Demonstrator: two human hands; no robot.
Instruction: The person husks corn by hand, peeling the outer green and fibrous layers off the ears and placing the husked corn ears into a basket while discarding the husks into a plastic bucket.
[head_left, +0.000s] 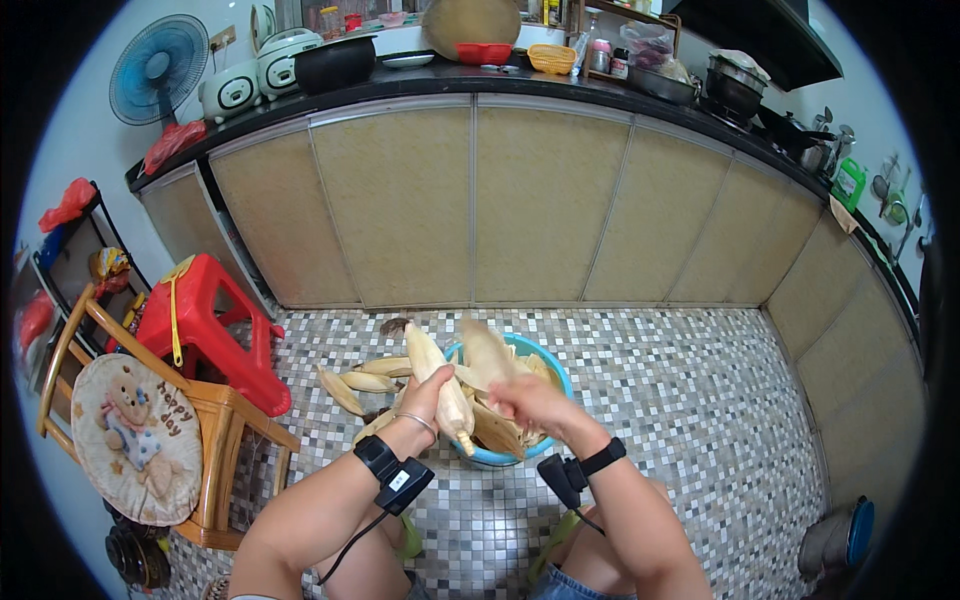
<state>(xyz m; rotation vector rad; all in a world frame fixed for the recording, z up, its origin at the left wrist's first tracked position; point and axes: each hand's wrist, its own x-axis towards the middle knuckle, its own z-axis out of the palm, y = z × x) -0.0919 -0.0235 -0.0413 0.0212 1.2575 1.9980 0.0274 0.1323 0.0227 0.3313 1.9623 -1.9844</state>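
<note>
An ear of corn in pale dry husk (437, 367) slants across my left hand (421, 405), which grips it around the middle with the stalk end pointing toward me. In my right hand (534, 403) is a loose corn husk leaf (486, 346), blurred by motion, above a blue plastic basin (564, 375). Stripped husks (501, 431) fill the basin. Several more husked ears (371, 381) lie on the tiled floor left of the basin, some partly hidden behind my left hand and forearm.
A red plastic stool (202, 330) and a wooden chair (225, 412) with a round cushion (137, 439) stand at the left. Beige cabinets (551, 202) line the far side below a dark countertop (450, 84). A metal bucket (825, 536) sits at lower right on the mosaic floor (675, 405).
</note>
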